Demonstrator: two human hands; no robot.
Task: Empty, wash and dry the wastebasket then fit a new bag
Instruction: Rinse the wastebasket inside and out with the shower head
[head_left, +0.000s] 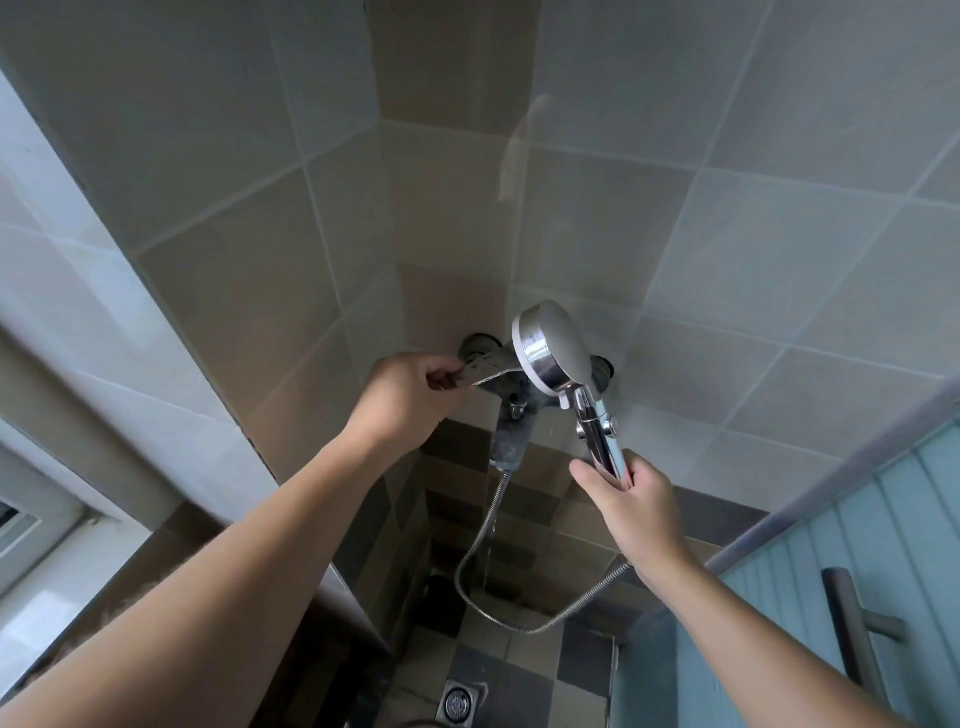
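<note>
Soft, even daylight fills the tiled corner, brightest on the left by the window frame (31, 525) and on the pale wall tiles (779, 249) to the right. The centre corner strip sits dimmer and browner. A sharp highlight glints on the chrome shower head (550, 348), and a faint pale smear of glare hangs on the wall above it. The wide lens bends tile lines outward at the edges and stretches the forearms. Shadows deepen low down around the floor drain (460, 704), where detail turns murky

Grey tiled walls (727, 156), checkered floor (519, 670).
</note>
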